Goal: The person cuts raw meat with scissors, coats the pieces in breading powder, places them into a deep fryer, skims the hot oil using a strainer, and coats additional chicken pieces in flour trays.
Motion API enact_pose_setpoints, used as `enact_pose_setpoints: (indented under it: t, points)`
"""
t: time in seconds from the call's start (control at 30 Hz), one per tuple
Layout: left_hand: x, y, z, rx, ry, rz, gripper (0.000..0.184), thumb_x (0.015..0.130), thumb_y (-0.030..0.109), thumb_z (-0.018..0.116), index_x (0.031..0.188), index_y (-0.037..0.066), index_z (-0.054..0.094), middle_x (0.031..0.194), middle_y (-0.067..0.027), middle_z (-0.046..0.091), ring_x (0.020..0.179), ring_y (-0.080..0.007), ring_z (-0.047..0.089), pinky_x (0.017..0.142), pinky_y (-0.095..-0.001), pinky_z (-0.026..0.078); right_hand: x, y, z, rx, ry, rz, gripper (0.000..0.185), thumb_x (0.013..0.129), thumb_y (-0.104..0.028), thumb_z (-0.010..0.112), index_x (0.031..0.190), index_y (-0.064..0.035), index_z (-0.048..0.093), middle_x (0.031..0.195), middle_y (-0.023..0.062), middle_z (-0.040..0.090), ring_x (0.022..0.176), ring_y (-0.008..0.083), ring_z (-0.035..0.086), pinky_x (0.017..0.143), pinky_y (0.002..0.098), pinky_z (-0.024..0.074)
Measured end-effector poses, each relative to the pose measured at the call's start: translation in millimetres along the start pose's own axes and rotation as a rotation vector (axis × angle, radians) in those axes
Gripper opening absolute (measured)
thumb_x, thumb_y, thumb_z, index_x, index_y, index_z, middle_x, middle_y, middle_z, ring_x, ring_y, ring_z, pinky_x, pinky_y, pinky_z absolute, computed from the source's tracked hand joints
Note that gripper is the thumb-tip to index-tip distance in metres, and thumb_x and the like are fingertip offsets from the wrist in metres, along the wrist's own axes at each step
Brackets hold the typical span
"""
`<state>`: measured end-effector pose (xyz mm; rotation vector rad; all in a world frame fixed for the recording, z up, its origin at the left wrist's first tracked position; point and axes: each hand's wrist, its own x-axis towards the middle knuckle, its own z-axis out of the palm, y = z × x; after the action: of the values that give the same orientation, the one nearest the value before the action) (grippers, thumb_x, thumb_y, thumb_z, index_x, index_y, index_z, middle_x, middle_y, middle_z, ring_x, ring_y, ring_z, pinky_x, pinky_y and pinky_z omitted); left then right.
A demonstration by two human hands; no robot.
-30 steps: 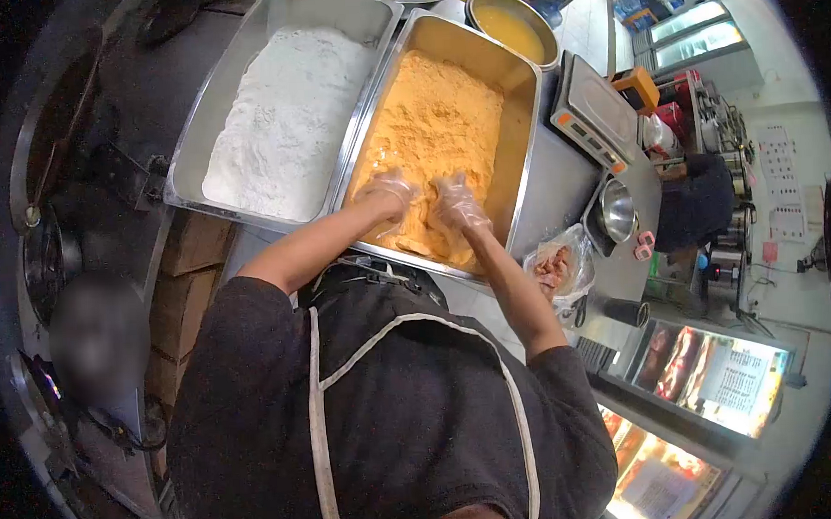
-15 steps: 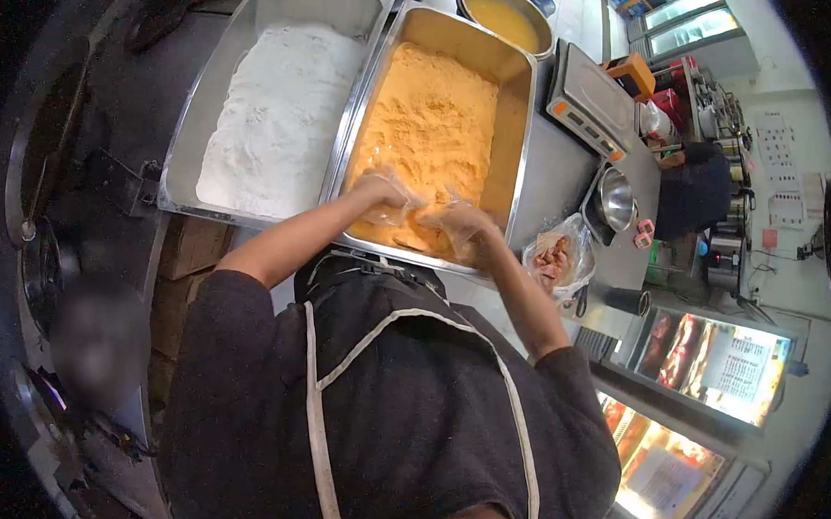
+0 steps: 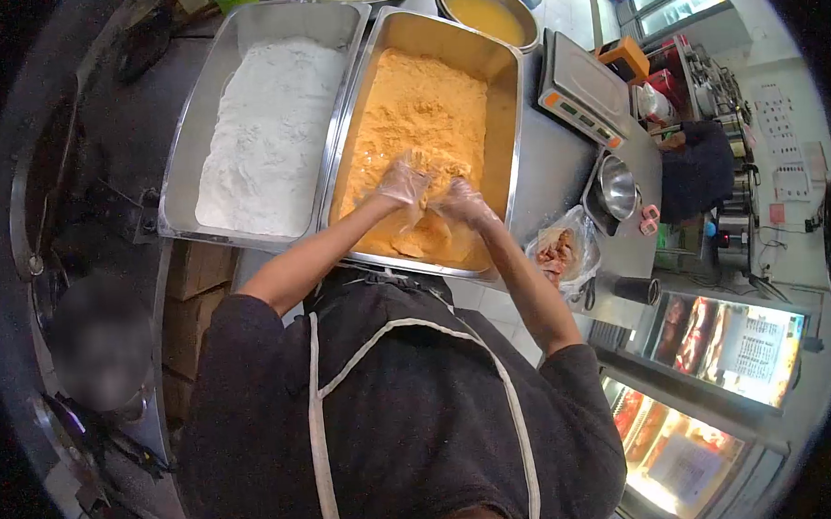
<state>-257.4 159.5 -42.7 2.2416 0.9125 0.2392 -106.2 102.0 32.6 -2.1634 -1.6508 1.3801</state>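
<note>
Both hands wear thin clear plastic gloves over a deep steel tray (image 3: 519, 153) of orange breading powder (image 3: 427, 87). My left hand (image 3: 403, 184) touches the powder in the nearer half, fingers stretched out and apart. Close beside it, my right hand (image 3: 462, 205) bends its fingers down into the powder; what lies under them is hidden. Just below the hands, toward me, a lumpy coated piece (image 3: 421, 239) lies in the tray, too powder-covered for its kind to show.
A second steel tray (image 3: 171, 145) of white flour (image 3: 267, 141) adjoins on the left. A bowl of yellow liquid (image 3: 484, 17) stands behind. At right are a scale (image 3: 582, 81), a metal bowl (image 3: 615, 188), a bag of raw meat (image 3: 558, 251) and a black cup (image 3: 638, 291). Another person (image 3: 697, 168) stands farther off.
My hands have moved slightly farther into the tray, and the left hand's fingers now reach away from me. The lumpy piece nearer me shows more plainly. The camera view has shifted a little.
</note>
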Motion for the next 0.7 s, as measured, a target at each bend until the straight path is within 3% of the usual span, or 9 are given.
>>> enact_pose_setpoints:
  t: [0.1, 0.17, 0.2, 0.4, 0.47, 0.57, 0.6, 0.63, 0.7]
  points:
    - [-25.0, 34.6, -52.0, 0.217, -0.263, -0.079, 0.055, 0.089, 0.045, 0.042, 0.127, 0.007, 0.044, 0.118, -0.0217, 0.055, 0.116, -0.0336, 0.046, 0.109, -0.0428, 0.019, 5.5, 17.4, 4.8, -0.147, -0.15, -0.043, 0.063, 0.061, -0.024, 0.074, 0.115, -0.0003, 0.052, 0.106, 0.0227, 0.06, 0.097, 0.0323, 0.058, 0.094, 0.0415, 0.0392]
    - [-48.6, 18.9, -38.8, 0.369, -0.303, -0.142, 0.055, 0.088, 0.055, 0.034, 0.123, 0.017, 0.053, 0.108, -0.0219, 0.06, 0.12, -0.0457, 0.037, 0.11, -0.0395, 0.021, -15.7, 32.7, 20.3, -0.537, 0.256, -0.489, 0.073, 0.061, -0.018, 0.074, 0.125, -0.0014, 0.043, 0.126, 0.0252, 0.045, 0.11, 0.0367, 0.049, 0.1, 0.0419, 0.0358]
    - [-59.6, 12.6, -34.3, 0.335, -0.298, -0.279, 0.058, 0.087, 0.058, 0.035, 0.123, 0.017, 0.054, 0.113, -0.0207, 0.058, 0.12, -0.0441, 0.038, 0.109, -0.0397, 0.023, -23.5, 33.5, 15.8, -0.318, 0.052, -0.303, 0.088, 0.058, -0.016, 0.078, 0.132, -0.0027, 0.034, 0.14, 0.0251, 0.028, 0.121, 0.0427, 0.038, 0.105, 0.043, 0.0294]
    - [-30.7, -50.9, 16.9, -0.322, -0.333, -0.455, 0.065, 0.085, 0.058, 0.043, 0.123, 0.007, 0.054, 0.125, -0.015, 0.054, 0.118, -0.0324, 0.046, 0.1, -0.0387, 0.034, 64.8, 90.9, 15.5, -0.167, -0.176, -0.502, 0.064, 0.076, -0.032, 0.068, 0.128, -0.0033, 0.045, 0.117, 0.0129, 0.055, 0.104, 0.0262, 0.054, 0.1, 0.0323, 0.0353]
    - [-24.0, -53.0, 35.7, -0.636, -0.125, -0.479, 0.063, 0.086, 0.054, 0.046, 0.124, 0.005, 0.053, 0.124, -0.0129, 0.055, 0.115, -0.0282, 0.049, 0.096, -0.0377, 0.038, 46.5, 38.3, 27.4, -0.164, -0.122, 0.053, 0.053, 0.081, -0.034, 0.063, 0.123, -0.0039, 0.051, 0.121, 0.0117, 0.053, 0.106, 0.0232, 0.052, 0.097, 0.0308, 0.0367]
    - [-22.6, -42.7, 48.9, -0.838, -0.121, -0.566, 0.055, 0.087, 0.043, 0.053, 0.127, 0.006, 0.05, 0.124, -0.0094, 0.055, 0.111, -0.0216, 0.051, 0.093, -0.0356, 0.04, 56.4, 40.9, 52.7, -0.075, -0.029, -0.23, 0.066, 0.08, -0.032, 0.067, 0.132, -0.0036, 0.039, 0.121, 0.0122, 0.052, 0.104, 0.0223, 0.053, 0.093, 0.0317, 0.0398]
    - [-29.3, -53.7, 58.8, -1.08, -0.098, -0.363, 0.051, 0.088, 0.037, 0.055, 0.128, 0.007, 0.049, 0.125, -0.009, 0.054, 0.112, -0.0202, 0.05, 0.093, -0.0339, 0.039, 44.0, 41.9, 47.3, 0.58, -0.197, -0.264, 0.081, 0.077, -0.027, 0.071, 0.139, -0.0041, 0.024, 0.121, 0.013, 0.051, 0.1, 0.021, 0.055, 0.089, 0.0339, 0.0435]
    - [-30.7, -62.3, 65.0, -1.308, -0.07, -0.143, 0.047, 0.089, 0.031, 0.056, 0.129, 0.008, 0.048, 0.127, -0.0085, 0.053, 0.112, -0.0189, 0.05, 0.094, -0.0323, 0.039, 49.4, 48.8, 50.1, 0.582, -0.195, -0.267, 0.081, 0.077, -0.027, 0.071, 0.139, -0.0041, 0.024, 0.121, 0.013, 0.051, 0.1, 0.021, 0.055, 0.089, 0.0339, 0.0435]
    - [-29.0, -15.9, 28.3, -1.184, -0.102, -0.337, 0.053, 0.091, 0.037, 0.051, 0.132, 0.005, 0.043, 0.129, -0.0085, 0.05, 0.115, -0.0198, 0.047, 0.093, -0.0321, 0.039, 53.8, 61.7, 56.2, 0.689, -0.114, -0.318, 0.07, 0.073, -0.018, 0.075, 0.13, -0.0055, 0.036, 0.116, 0.0105, 0.054, 0.1, 0.0183, 0.054, 0.086, 0.0306, 0.0465]
